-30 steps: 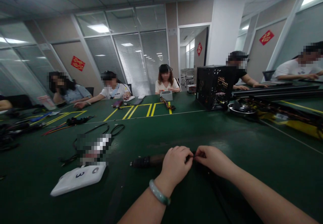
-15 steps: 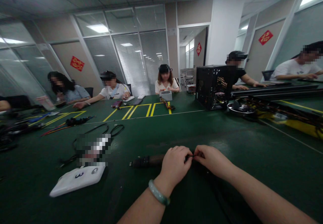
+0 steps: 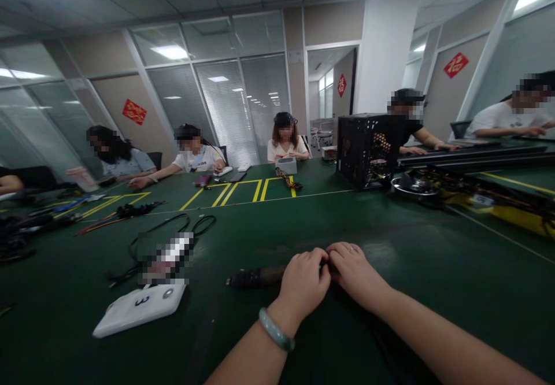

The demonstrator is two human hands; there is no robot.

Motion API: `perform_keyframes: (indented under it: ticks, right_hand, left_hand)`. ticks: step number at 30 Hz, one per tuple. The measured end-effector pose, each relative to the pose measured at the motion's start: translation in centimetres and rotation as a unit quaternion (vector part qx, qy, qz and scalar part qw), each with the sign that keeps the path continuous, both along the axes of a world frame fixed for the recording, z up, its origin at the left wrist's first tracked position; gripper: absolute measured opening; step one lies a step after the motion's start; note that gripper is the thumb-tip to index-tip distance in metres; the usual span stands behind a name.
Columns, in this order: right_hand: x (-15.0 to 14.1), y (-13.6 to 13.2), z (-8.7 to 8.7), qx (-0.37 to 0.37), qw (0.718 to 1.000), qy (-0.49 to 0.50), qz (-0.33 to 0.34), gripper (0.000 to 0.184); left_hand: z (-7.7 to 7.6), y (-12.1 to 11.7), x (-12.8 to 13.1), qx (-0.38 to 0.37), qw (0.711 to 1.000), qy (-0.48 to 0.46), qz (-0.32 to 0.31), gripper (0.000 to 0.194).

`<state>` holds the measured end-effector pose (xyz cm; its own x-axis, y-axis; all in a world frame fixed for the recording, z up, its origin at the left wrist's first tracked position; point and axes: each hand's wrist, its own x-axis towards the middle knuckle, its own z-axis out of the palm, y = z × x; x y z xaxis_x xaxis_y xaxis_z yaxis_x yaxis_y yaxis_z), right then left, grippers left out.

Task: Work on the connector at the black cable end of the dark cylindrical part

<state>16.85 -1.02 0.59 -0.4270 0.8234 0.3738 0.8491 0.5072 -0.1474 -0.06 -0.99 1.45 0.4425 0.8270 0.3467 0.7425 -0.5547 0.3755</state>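
Note:
A dark, cylindrical electric screwdriver lies on the green table, its tip pointing left. My left hand, with a pale green bangle on its wrist, is closed around the tool's rear end. Against its fingertips presses my right hand, wearing a ring. Its fingers are curled and closed at the tool's tail. What they pinch there is hidden by the fingers. Left of the tool lies a white case marked 3, beside a blurred-out item with a black cable.
A black computer case stands at the back right, near a metal bowl and long black frames. Wire bundles lie at the left. Several people sit across the table, a grey box in front of one.
My right hand has rolled over and moved slightly left, its fingers now closed up against my left hand. The left hand keeps its grip on the electric screwdriver. The view shifted slightly.

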Motion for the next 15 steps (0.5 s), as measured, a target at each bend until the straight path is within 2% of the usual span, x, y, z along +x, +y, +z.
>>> perform_keyframes:
  ticks: [4,8,12,15]
  right_hand:
    - [0.2,0.2,-0.6,-0.023,0.999,-0.026,0.039,0.018]
    - [-0.1,0.4,-0.2,-0.031,0.997,-0.039,0.055,0.024]
    - [0.1,1.1,0.5,-0.087,0.992,-0.062,0.074,0.027]
    - [3.6,0.6,1.2,-0.109,0.992,-0.062,0.024,0.034]
  left_hand:
    - [0.0,-0.2,0.0,-0.014,1.000,-0.005,0.011,0.015]
    - [-0.1,-0.4,-0.2,-0.009,1.000,-0.014,0.022,0.018]
    - [0.3,-0.4,-0.9,0.081,0.995,-0.056,-0.008,0.025]
    - [0.8,-0.5,-1.5,0.135,0.988,-0.074,-0.022,0.029]
